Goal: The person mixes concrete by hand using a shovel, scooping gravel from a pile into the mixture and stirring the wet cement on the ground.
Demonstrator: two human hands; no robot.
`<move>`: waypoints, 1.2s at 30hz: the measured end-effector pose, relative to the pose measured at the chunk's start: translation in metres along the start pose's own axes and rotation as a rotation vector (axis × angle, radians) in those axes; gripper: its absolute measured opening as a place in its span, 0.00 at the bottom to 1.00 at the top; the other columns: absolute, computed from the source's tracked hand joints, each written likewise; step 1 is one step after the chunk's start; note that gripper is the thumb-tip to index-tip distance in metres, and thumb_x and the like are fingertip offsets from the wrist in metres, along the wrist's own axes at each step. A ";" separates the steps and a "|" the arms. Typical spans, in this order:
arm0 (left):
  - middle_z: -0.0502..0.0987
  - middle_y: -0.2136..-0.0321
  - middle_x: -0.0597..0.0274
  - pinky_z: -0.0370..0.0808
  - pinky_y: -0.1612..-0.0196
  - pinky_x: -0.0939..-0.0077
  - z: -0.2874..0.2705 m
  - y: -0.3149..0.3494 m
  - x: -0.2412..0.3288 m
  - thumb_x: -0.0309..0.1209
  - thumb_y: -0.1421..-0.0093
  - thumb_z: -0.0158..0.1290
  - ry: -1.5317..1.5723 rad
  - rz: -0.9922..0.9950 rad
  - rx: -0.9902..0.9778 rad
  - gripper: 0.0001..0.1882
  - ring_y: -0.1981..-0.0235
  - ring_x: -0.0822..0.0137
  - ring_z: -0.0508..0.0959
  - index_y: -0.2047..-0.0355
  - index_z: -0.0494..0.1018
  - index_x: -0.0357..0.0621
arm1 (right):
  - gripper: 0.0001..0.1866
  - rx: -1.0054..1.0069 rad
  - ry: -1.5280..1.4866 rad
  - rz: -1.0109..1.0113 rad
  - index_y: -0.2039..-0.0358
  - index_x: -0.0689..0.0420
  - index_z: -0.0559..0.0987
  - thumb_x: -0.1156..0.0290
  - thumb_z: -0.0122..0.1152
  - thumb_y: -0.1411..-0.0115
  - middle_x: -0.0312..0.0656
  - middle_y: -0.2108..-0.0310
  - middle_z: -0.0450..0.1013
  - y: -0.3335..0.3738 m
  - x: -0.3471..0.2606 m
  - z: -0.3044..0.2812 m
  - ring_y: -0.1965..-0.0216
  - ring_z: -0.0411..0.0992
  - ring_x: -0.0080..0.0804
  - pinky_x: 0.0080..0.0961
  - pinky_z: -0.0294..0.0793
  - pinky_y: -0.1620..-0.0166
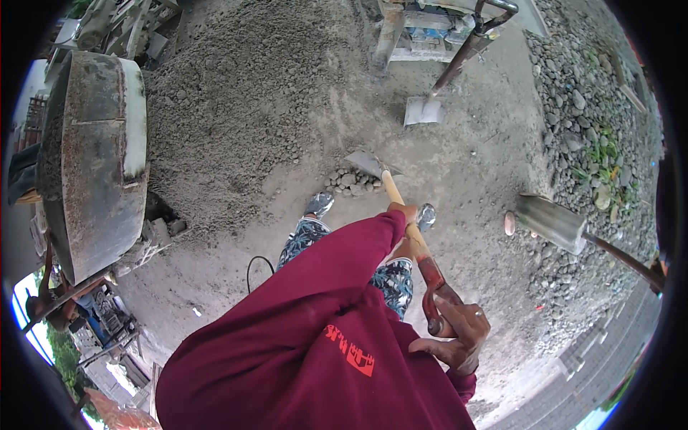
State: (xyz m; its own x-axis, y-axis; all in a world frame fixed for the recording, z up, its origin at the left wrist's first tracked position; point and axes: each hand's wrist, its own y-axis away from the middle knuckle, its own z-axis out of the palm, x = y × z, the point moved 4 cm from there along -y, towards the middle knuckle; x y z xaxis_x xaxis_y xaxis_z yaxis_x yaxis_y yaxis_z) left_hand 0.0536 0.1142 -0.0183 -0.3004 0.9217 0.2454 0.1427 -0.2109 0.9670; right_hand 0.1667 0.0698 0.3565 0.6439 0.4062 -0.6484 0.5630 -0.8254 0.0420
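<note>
A shovel (393, 188) with a pale wooden shaft and a reddish D-shaped handle slants in front of me. My left hand (405, 212) is wrapped round its shaft, partly covered by the maroon sleeve. At the upper end, my right hand (462, 334) curls loosely over the D-handle, thumb stretched apart from the fingers. The metal blade (367, 163) rests low at the ground, beside a small heap of rounded stones (351, 182) between and ahead of my feet.
A broad heap of grey sand and gravel (229, 93) lies at upper left, beside a rusty metal tub (104, 158). Another shovel (425, 111) leans against a wooden frame (423, 36). A third shovel (552, 222) lies by the stones at right. Another person (54, 304) is at far left.
</note>
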 end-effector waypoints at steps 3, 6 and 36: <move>0.77 0.75 0.42 0.77 0.74 0.58 0.075 -0.026 0.003 0.28 0.52 0.51 0.120 -0.007 0.024 0.19 0.77 0.52 0.80 0.65 0.72 0.20 | 0.32 0.111 -0.043 0.113 0.57 0.55 0.79 0.51 0.77 0.60 0.34 0.80 0.68 0.023 0.082 -0.040 0.78 0.66 0.30 0.28 0.65 0.72; 0.75 0.77 0.44 0.78 0.72 0.59 0.150 -0.074 -0.005 0.29 0.50 0.50 0.246 -0.009 0.036 0.17 0.80 0.51 0.78 0.66 0.72 0.24 | 0.29 0.255 -0.177 0.432 0.56 0.57 0.78 0.62 0.76 0.59 0.40 0.75 0.68 0.079 0.182 -0.084 0.75 0.66 0.33 0.27 0.64 0.72; 0.69 0.77 0.58 0.78 0.68 0.54 -0.018 -0.317 -0.184 0.28 0.41 0.51 0.816 -0.201 0.207 0.10 0.77 0.61 0.74 0.63 0.64 0.39 | 0.10 0.542 -0.546 1.341 0.73 0.54 0.72 0.64 0.61 0.42 0.30 0.87 0.62 0.140 0.429 0.196 0.90 0.59 0.18 0.17 0.58 0.88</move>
State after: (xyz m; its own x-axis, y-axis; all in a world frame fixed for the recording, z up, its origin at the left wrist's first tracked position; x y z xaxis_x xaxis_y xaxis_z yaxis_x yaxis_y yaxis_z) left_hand 0.0470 0.0053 -0.3689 -0.9102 0.3963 0.1203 0.1596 0.0674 0.9849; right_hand 0.4204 0.0523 -0.0647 0.1772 -0.8117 -0.5566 -0.5806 -0.5428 0.6069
